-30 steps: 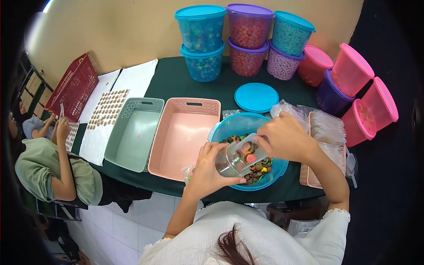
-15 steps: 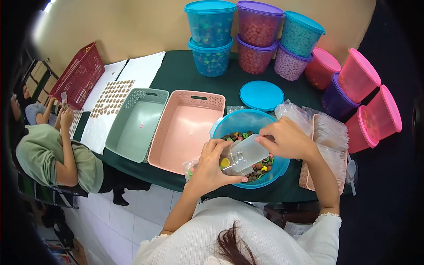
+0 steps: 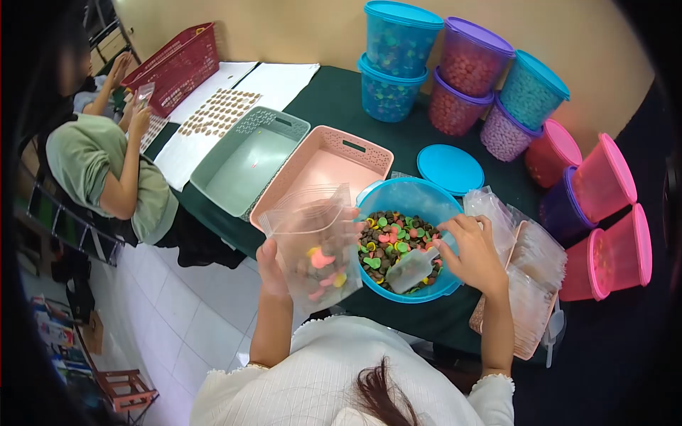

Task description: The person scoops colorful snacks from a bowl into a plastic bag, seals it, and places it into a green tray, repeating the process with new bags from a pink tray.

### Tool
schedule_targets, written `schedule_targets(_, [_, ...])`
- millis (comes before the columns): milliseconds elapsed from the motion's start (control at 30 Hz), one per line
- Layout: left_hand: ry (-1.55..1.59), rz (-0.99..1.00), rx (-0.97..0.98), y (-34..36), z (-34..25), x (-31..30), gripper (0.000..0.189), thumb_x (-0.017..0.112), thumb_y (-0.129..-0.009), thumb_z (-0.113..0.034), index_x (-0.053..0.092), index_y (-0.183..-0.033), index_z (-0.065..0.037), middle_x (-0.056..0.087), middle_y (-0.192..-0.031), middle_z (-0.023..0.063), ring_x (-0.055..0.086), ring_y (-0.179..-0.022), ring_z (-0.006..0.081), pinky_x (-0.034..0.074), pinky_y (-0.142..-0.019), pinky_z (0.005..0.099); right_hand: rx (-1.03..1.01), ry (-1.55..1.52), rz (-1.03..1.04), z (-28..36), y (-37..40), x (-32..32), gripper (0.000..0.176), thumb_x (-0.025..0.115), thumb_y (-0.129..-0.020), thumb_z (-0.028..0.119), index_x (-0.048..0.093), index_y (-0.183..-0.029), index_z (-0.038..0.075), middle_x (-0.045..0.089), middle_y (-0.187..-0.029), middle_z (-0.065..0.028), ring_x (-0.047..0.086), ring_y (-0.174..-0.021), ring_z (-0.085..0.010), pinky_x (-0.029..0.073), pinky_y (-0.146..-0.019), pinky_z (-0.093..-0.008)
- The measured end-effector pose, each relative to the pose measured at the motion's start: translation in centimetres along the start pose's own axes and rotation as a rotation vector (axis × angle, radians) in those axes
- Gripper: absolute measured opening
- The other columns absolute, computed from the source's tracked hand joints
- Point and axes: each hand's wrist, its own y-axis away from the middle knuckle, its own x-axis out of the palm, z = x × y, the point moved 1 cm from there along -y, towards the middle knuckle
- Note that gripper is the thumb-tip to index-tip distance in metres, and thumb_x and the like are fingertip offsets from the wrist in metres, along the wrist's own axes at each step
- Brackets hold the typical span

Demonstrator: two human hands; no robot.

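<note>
One green-clothed table (image 3: 334, 99), white-tiled floor (image 3: 163, 319)

A table (image 3: 334, 106) under a dark green cloth fills the middle of the room. Behind the table, right at its far edge, rises a plain wall (image 3: 284, 28) painted yellowish beige and evenly lit. Off the table's far left corner stands some furniture (image 3: 106, 35) with dark rails, too blurred to name. In front of the table and to its left lies a floor (image 3: 163, 319) of white square tiles with grey joints. A dark metal chair (image 3: 71, 227) stands just beside the table's left edge. Further from the table, on the tiles, are a small reddish wooden rack (image 3: 128, 387), a cardboard box (image 3: 92, 332) and a pile of printed papers (image 3: 50, 330).
</note>
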Motion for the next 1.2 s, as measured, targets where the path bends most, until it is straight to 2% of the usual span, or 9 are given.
schedule_targets(167, [0.161,-0.125,-0.023,1.2,2.1,1.6,0.094,0.033,-0.072,-0.071,0.024,-0.127,0.004,0.035,-0.122,0.0323,0.050,-0.100,0.0407,0.051,-0.067,0.0418,-0.021,-0.310,0.036,1.7,-0.2,-0.5,0.021,0.056,-0.078,0.022,0.058,-0.090,0.005,0.055,-0.081,-0.0092,0.052,-0.083,-0.0255,0.034,-0.079,-0.0354])
schedule_targets(367, [0.067,-0.287,-0.084,4.0,3.5,1.5,0.096,0.033,-0.070,-0.075,0.027,-0.125,0.004,0.047,-0.110,0.0256,0.058,-0.083,0.0363,0.052,-0.065,0.0405,0.003,0.345,0.490,-2.1,0.5,5.1,0.033,0.059,-0.073,0.029,0.058,-0.095,0.003,0.058,-0.088,-0.0118,0.051,-0.089,-0.0256,0.027,-0.089,-0.0426])
schedule_targets(533, [0.016,-0.383,-0.080,4.8,5.0,1.0,0.097,0.033,-0.068,-0.077,0.033,-0.120,0.004,0.051,-0.103,0.0225,0.058,-0.077,0.0324,0.052,-0.063,0.0417,-0.156,0.358,0.458,-1.7,-0.3,5.9,0.037,0.056,-0.074,0.030,0.059,-0.098,0.002,0.053,-0.103,-0.0116,0.047,-0.101,-0.0250,0.021,-0.095,-0.0452])
schedule_targets(600, [0.005,-0.390,-0.114,5.0,5.6,1.0,0.096,0.033,-0.068,-0.077,0.033,-0.120,0.004,0.051,-0.103,0.0229,0.058,-0.077,0.0324,0.052,-0.064,0.0427,-0.250,0.349,0.644,-2.2,-1.1,7.1,0.034,0.056,-0.074,0.029,0.060,-0.099,0.006,0.048,-0.110,-0.0114,0.044,-0.105,-0.0258,0.022,-0.094,-0.0454])
schedule_targets(700, [0.023,-0.343,-0.130,5.5,6.2,0.9,0.097,0.031,-0.069,-0.077,0.032,-0.120,0.004,0.051,-0.103,0.0235,0.058,-0.080,0.0316,0.051,-0.067,0.0432,-0.211,0.305,0.799,-2.3,-2.3,7.1,0.030,0.058,-0.072,0.027,0.060,-0.096,0.009,0.055,-0.098,-0.0098,0.049,-0.098,-0.0241,0.026,-0.090,-0.0435])
schedule_targets(833, [0.003,-0.328,-0.161,5.8,6.1,1.4,0.098,0.028,-0.069,-0.078,0.031,-0.121,0.005,0.050,-0.105,0.0236,0.058,-0.083,0.0307,0.050,-0.070,0.0424,-0.199,0.053,0.770,-3.3,-4.0,5.5,0.022,0.059,-0.071,0.023,0.060,-0.088,0.009,0.059,-0.080,-0.0068,0.054,-0.086,-0.0216,0.030,-0.086,-0.0400])
schedule_targets(900, [-0.023,-0.349,-0.186,5.7,6.1,1.4,0.098,0.027,-0.069,-0.078,0.031,-0.122,0.005,0.050,-0.106,0.0235,0.058,-0.084,0.0304,0.050,-0.071,0.0421,-0.269,0.253,0.200,-2.9,-4.7,4.0,0.012,0.058,-0.070,0.016,0.058,-0.080,0.009,0.059,-0.068,-0.0043,0.056,-0.078,-0.0198,0.033,-0.082,-0.0372])
schedule_targets(1000, [-0.009,-0.270,-0.242,5.4,6.5,1.0,0.098,0.025,-0.071,-0.077,0.026,-0.126,0.004,0.048,-0.112,0.0224,0.056,-0.089,0.0273,0.049,-0.075,0.0375,-0.190,0.523,-0.042,-3.4,-5.8,5.7,0.009,0.057,-0.069,0.010,0.057,-0.078,0.009,0.060,-0.070,-0.0061,0.055,-0.078,-0.0195,0.034,-0.081,-0.0362])
schedule_targets(1200, [-0.088,-0.288,-0.298,4.3,6.8,1.4,0.099,0.020,-0.070,-0.078,0.030,-0.124,0.005,0.048,-0.110,0.0243,0.055,-0.091,0.0299,0.048,-0.076,0.0418,-0.165,0.502,0.069,-3.5,-5.4,8.4,0.009,0.055,-0.069,0.008,0.057,-0.078,0.007,0.060,-0.068,-0.0081,0.055,-0.075,-0.0204,0.033,-0.077,-0.0367])
